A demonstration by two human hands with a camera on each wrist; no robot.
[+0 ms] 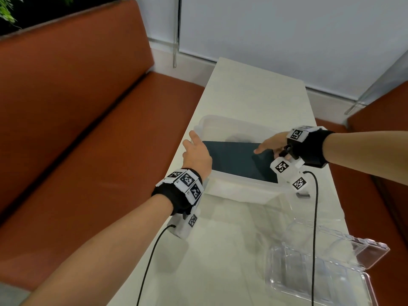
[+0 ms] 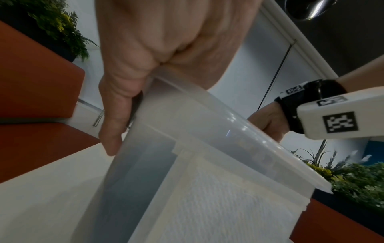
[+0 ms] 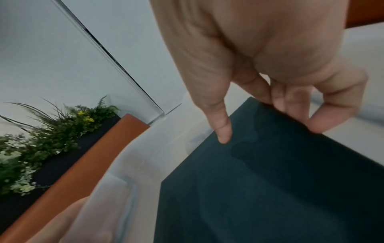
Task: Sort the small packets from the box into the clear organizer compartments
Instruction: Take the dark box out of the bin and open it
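A translucent plastic box (image 1: pixel 242 191) stands on the white table. A dark teal sheet (image 1: pixel 234 160) lies tilted across its opening and hides what is inside; no packets show. My left hand (image 1: pixel 196 151) grips the box's left rim, the thumb down the outer wall (image 2: pixel 116 115) in the left wrist view. My right hand (image 1: pixel 271 144) pinches the sheet's right edge. In the right wrist view the thumb (image 3: pixel 222 129) lies on top of the sheet (image 3: pixel 270 189) and the fingers curl under its edge. The clear organizer (image 1: pixel 320 272) lies near the front right with its lid open.
An orange-brown bench (image 1: pixel 88 129) runs along the table's left side, another seat (image 1: pixel 386 173) on the right. A small grey object (image 1: pixel 303 195) lies on the table by the box's right corner. Black wrist cables (image 1: pixel 315 217) trail over the table and organizer.
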